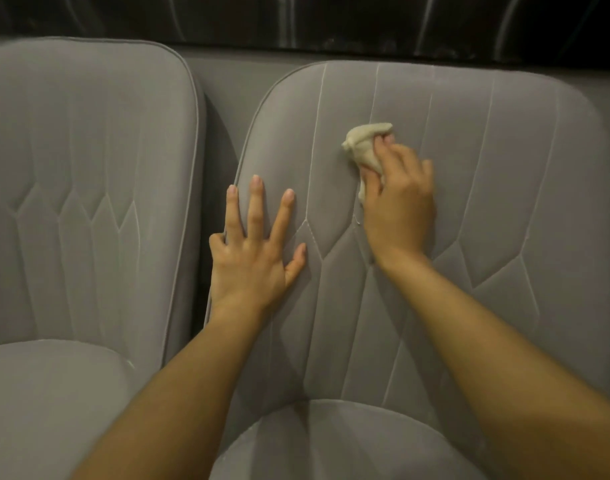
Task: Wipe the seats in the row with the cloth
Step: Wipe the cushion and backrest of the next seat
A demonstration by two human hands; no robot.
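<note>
"Cloth [364, 147] bunched that tight worries me. Only a small lump of it touches the backrest [497, 209], so strips between strokes could go unwiped."

"And the stitched seams?"

"Those too. A loose fold pokes out past the fingertips of the right hand [398, 206]. I'd guess it could snag in a seam groove, or slide out of the grip if the press goes slack."

"How is that hand holding it?"

"Fingers curled down over the wad, pinning it to the fabric. Most of the cloth shows above and just left of those fingertips; the rest is hidden beneath the palm. The forearm reaches up from the lower right."

"The other one?"

"The left hand [251, 251] holds nothing. Its fingers are straight and splayed, flat on the same backrest near its left edge, little finger at the piping, thumb pointing towards the cloth but well apart from it. Looks like bracing. Lean too hard there and the back may give, spoiling the stroke. The neighbouring seat [89, 174] sits beyond the little finger; whether it's been wiped, I can't tell."
</note>
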